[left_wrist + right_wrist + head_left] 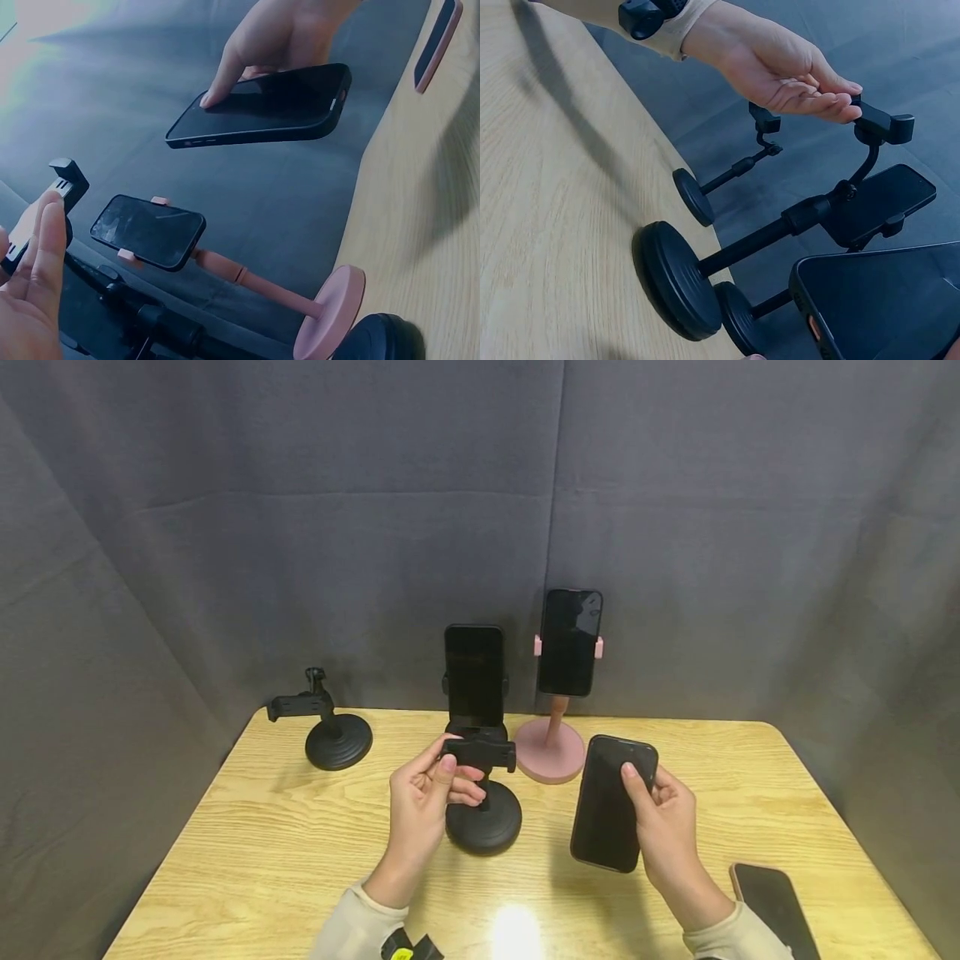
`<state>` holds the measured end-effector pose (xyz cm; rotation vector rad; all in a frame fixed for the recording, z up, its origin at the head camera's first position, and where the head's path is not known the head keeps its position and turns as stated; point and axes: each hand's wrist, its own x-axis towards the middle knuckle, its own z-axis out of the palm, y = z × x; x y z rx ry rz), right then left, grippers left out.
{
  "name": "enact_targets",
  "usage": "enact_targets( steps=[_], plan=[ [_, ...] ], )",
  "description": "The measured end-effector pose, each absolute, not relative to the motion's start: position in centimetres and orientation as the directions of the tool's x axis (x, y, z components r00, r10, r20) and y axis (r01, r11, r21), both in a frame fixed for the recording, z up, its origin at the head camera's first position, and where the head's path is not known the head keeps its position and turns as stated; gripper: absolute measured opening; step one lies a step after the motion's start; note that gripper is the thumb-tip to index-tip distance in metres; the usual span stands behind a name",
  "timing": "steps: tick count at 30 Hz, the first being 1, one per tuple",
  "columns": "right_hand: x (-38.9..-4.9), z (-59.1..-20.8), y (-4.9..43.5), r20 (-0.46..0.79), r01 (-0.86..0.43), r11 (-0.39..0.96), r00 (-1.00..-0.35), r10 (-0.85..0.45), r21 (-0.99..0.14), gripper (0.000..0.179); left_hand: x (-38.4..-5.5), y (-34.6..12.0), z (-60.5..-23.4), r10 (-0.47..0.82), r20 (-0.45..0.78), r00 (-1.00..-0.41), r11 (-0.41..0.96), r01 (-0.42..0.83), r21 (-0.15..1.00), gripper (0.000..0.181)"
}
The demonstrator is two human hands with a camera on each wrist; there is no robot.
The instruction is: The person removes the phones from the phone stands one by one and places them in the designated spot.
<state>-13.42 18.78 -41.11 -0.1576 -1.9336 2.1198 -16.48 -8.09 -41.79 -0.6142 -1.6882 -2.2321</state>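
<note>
My left hand (422,806) pinches the left end of the clamp on a black phone stand (483,822) at the middle of the table. In the right wrist view, thumb and fingertips meet at that end of the clamp, and the stand's round base (676,281) rests on the wood. My right hand (666,818) grips a black smartphone (611,802) by its right side, thumb on the screen, held above the table to the right of the stand. The clamp holds no phone. The left wrist view shows the gripped smartphone (262,109) apart from the clamp.
Behind stand another black stand holding a phone (475,677) and a pink stand (551,752) holding a phone (570,643). A third black stand (337,742) is at the back left. Another phone (776,906) lies front right. Grey cloth (360,527) hangs behind the table.
</note>
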Motion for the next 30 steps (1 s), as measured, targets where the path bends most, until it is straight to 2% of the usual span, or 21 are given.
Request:
enact_targets(
  steps=[8, 30],
  plan=[
    [-13.3, -41.2, 18.8, 0.102, -0.125, -0.073, -0.960, 0.261, -0.989, 0.012, -16.3, -9.0, -41.5, 0.018, 0.490, -0.871, -0.301, 0.463, 0.834, 0.027],
    [-12.5, -42.1, 20.6, 0.112, -0.124, -0.027, -0.959, 0.259, -0.992, 0.013, -16.6, -11.6, -40.0, -0.061, 0.480, -0.875, -0.236, 0.480, 0.845, 0.030]
  ],
)
